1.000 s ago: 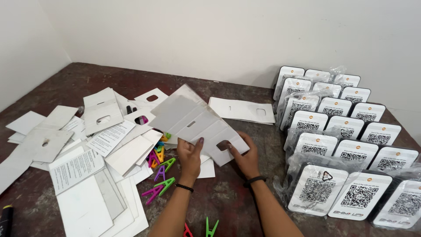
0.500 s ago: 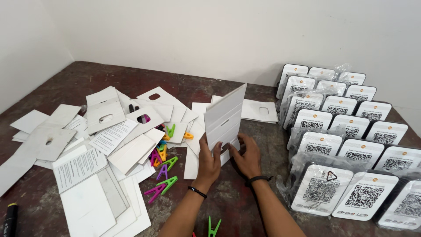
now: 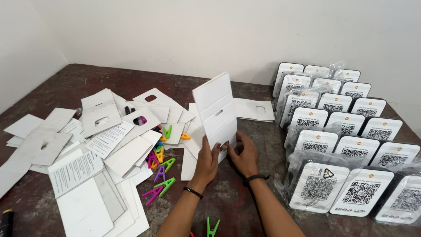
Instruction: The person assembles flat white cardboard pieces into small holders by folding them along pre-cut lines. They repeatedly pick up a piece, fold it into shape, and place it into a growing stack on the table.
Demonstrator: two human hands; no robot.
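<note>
On the far left of the brown table lie many white cards with cut-out holes, and some printed paper sheets, spread in a loose pile. Just right of the pile there is a small heap of coloured clips in pink, green, yellow and purple, and one green clip lies alone near the bottom edge.

In the middle, the left hand grips the lower left edge of a white folded card, with fingers closed on it. The card stands upright on the table, has fold lines and one small slot, and is tilted a little. The right hand holds the lower right edge of the same card, fingers curled around it. Both wrists wear a dark band.

On the right stand rows of white code stands with black frames, some wrapped in clear plastic bags.
</note>
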